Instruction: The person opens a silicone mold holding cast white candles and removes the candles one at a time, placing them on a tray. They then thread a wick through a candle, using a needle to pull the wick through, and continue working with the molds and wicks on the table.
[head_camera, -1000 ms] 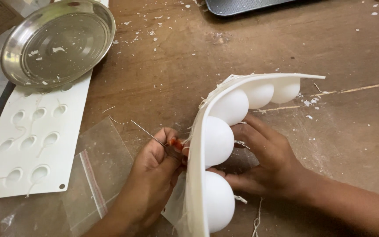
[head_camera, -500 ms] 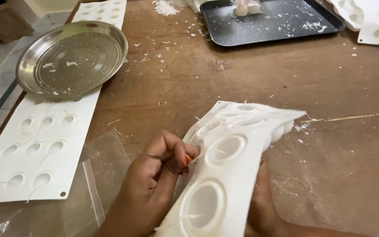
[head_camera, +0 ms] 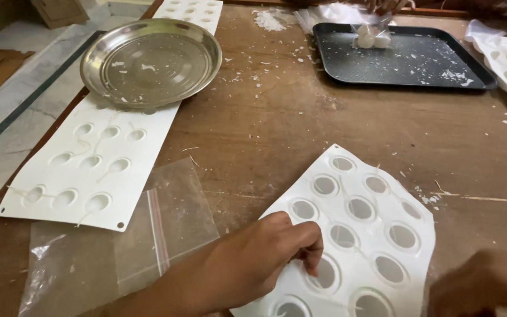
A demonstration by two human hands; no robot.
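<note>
Flattened since half a second ago, the white mould sheet (head_camera: 362,235) now lies on the desk (head_camera: 277,123) with its round hollows facing up, where before it was bent up between the hands. It sits at about 5 o'clock in the view. The left hand (head_camera: 265,258) rests on the sheet's near left edge, its grip curled, fingertips (head_camera: 312,267) dipping into one hollow. The right hand (head_camera: 482,285) is blurred at the sheet's 4 o'clock corner; I cannot tell how its grip stands. A clear plastic bag (head_camera: 118,246) lies at 8 o'clock, just beside the left forearm. A second white mould (head_camera: 89,167) lies at 9 o'clock, a steel plate (head_camera: 151,61) overlapping its far end. A black tray (head_camera: 403,58) sits at 1 o'clock.
</note>
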